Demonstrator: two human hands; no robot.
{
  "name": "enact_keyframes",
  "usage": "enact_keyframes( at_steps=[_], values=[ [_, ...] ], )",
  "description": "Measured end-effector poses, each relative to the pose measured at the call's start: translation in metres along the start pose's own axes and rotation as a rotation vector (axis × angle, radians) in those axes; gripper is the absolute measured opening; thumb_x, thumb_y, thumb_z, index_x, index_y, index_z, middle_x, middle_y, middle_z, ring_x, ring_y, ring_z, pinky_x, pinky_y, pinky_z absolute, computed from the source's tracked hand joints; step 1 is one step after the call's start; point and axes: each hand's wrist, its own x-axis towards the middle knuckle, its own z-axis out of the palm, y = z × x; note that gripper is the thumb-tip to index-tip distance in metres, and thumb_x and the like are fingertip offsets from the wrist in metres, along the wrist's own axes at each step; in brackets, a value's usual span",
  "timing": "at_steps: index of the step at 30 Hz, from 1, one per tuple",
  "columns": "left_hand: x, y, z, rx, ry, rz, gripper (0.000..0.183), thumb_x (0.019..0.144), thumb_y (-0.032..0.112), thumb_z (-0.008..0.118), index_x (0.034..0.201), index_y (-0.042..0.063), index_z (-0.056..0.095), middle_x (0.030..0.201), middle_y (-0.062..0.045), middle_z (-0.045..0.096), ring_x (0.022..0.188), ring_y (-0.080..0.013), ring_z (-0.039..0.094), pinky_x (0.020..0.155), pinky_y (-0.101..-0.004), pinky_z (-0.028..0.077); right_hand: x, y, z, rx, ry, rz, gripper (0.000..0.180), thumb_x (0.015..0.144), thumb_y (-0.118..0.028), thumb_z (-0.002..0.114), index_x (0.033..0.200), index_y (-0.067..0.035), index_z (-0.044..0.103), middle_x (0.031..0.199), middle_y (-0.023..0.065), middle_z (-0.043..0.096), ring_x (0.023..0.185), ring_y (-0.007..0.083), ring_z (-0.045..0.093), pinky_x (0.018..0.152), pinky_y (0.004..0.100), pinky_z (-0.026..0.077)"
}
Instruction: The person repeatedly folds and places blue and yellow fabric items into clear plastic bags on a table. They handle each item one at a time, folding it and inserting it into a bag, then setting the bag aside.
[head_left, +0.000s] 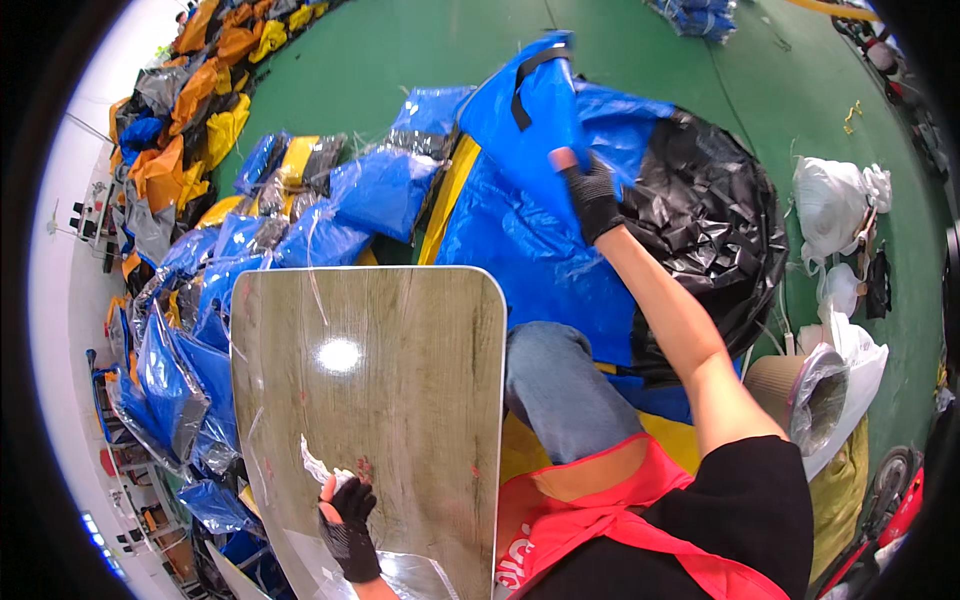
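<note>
A wood-patterned board (405, 360) with rounded corners lies before me. On its lower part rests my left hand (349, 525) in a black glove with bare fingertips, at a crumpled strip of white material (316, 463); whether it grips the strip is unclear. My right hand (589, 187), gloved the same way and slightly blurred, is at the large blue sheet material (525, 217), just below a raised flap with a black strap (521, 86). Its grip cannot be told. Black sheeting (701, 217) bunches right of that forearm. Clear plastic film (420, 576) lies at the board's lower edge.
Packed blue bundles in clear plastic (386, 184) pile up left of and behind the board. Orange, grey and yellow fabric (187, 105) heaps at the far left. White bags (829, 199) and a lined bin (780, 390) stand at the right on the green floor (637, 45).
</note>
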Motion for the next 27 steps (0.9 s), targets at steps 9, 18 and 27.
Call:
enact_keyframes(
  at_steps=[9,18,27],
  values=[
    [-0.001,0.121,-0.047,-0.358,-0.676,-0.005,0.073,0.092,0.064,0.030,0.139,0.008,0.037,0.137,-0.017,0.045,0.122,-0.0314,0.047,0.102,-0.0478,0.037,-0.383,-0.149,0.016,0.532,-2.168,-0.601,0.049,0.071,-0.015,0.067,0.119,-0.009,0.059,0.106,0.0190,0.064,0.094,0.0347,0.062,0.078,0.0430,0.050],
    [-0.067,0.110,-0.090,-0.137,-0.646,0.015,0.075,0.089,0.060,0.047,0.144,0.011,0.031,0.139,-0.014,0.044,0.124,-0.0315,0.043,0.105,-0.0426,0.035,-0.485,-0.132,0.044,0.125,-2.298,-0.759,0.048,0.074,-0.036,0.069,0.113,-0.009,0.063,0.096,0.0186,0.067,0.083,0.0323,0.064,0.072,0.0441,0.050],
    [0.001,-0.014,-0.146,-0.025,-0.264,-0.186,0.081,0.072,0.031,0.078,0.137,0.007,0.037,0.118,-0.015,0.058,0.101,-0.0317,0.058,0.086,-0.0470,0.050,-0.504,-0.124,0.038,0.025,-2.332,-0.747,0.045,0.074,-0.043,0.068,0.105,-0.012,0.067,0.092,0.0152,0.067,0.081,0.0320,0.064,0.068,0.0441,0.049]
  ],
)
